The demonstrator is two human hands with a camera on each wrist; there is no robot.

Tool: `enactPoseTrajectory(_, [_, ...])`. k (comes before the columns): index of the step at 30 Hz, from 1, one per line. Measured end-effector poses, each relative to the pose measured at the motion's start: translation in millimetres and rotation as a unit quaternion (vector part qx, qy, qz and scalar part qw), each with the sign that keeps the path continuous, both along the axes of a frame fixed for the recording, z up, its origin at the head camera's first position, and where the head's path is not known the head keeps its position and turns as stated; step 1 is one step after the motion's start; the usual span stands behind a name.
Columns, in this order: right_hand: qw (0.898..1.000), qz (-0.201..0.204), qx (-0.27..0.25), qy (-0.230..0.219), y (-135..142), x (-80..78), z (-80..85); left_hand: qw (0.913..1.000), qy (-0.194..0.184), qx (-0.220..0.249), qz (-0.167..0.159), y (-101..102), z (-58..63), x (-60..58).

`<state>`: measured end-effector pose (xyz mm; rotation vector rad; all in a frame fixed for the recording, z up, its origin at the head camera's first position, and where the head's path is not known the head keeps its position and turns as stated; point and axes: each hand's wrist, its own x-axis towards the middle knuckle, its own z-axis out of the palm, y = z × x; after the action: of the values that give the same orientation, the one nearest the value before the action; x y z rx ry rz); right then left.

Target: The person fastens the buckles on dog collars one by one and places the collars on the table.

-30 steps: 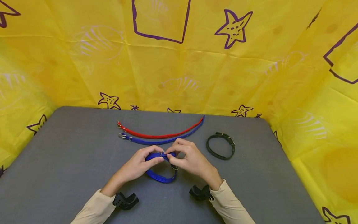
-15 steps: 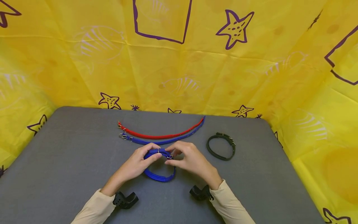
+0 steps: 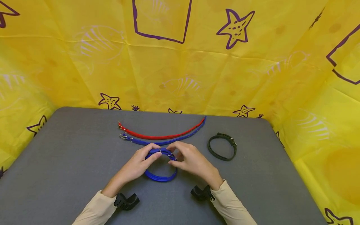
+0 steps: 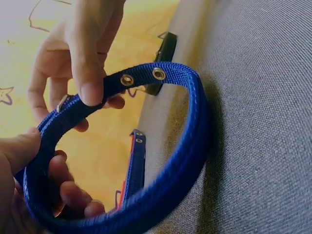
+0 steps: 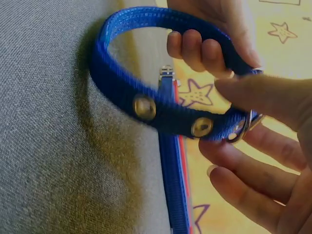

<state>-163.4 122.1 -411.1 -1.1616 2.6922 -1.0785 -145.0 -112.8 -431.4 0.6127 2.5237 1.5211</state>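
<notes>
Both hands hold a blue collar (image 3: 161,178), closed into a loop and standing on its edge low over the table. My left hand (image 3: 142,159) grips its far left part between thumb and fingers, beside a metal keeper. At the upper right, my right hand (image 3: 191,157) pinches the band near the buckle (image 5: 242,127), with the thumb inside the loop and fingers outside. Metal-rimmed eyelets (image 5: 145,107) show along the strap in the right wrist view. In the left wrist view the collar (image 4: 187,146) appears as a rounded ring; the right fingers partly hide its buckle end.
Behind the hands, a red collar (image 3: 152,137) and another blue collar (image 3: 146,142) lie stretched out side by side. A dark green collar (image 3: 222,157), buckled into a loop, lies to the right on the grey table (image 3: 70,150). Yellow printed cloth (image 3: 180,68) surrounds the back and sides.
My right fingers have moved apart from the left ones, off the keeper and onto the band by the buckle. The loop has turned, bringing the buckle from the right side to the upper right.
</notes>
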Motion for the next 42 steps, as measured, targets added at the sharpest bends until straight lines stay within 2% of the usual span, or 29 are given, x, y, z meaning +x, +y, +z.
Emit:
enactPoseTrajectory(4, [1.000,-0.020,0.000,-0.019,4,-3.0,0.4,0.9999,-0.003,-0.008,-0.005,0,-0.9,-0.3])
enactPoseTrajectory(7, [0.999,-0.030,-0.003,-0.033,9,-7.2,-0.9,0.9994,-0.001,-0.033,-0.006,0,-2.0,-1.0])
enactPoseTrajectory(11, [0.998,-0.040,-0.003,-0.049,18,-14.3,-4.4,0.9976,0.011,-0.068,-0.008,0,-4.4,-2.2])
enactPoseTrajectory(14, [0.997,-0.051,-0.003,-0.062,26,-20.5,-7.1,0.9967,0.027,-0.077,-0.005,-1,-5.7,-3.3])
enactPoseTrajectory(20, [0.992,-0.092,0.013,-0.081,46,-33.0,-14.9,0.9934,0.073,-0.083,0.031,-9,-10.5,-8.8])
enactPoseTrajectory(24, [0.991,-0.105,0.023,-0.085,59,-39.2,-20.2,0.9902,0.085,-0.092,0.062,-17,-14.3,-13.8])
enactPoseTrajectory(34, [0.989,-0.128,0.037,-0.070,84,-49.0,-29.8,0.9826,0.080,-0.106,0.130,-41,-15.4,-23.8])
enactPoseTrajectory(42, [0.986,-0.151,0.051,-0.052,94,-50.4,-29.8,0.9787,0.059,-0.120,0.156,-63,-17.4,-29.3])
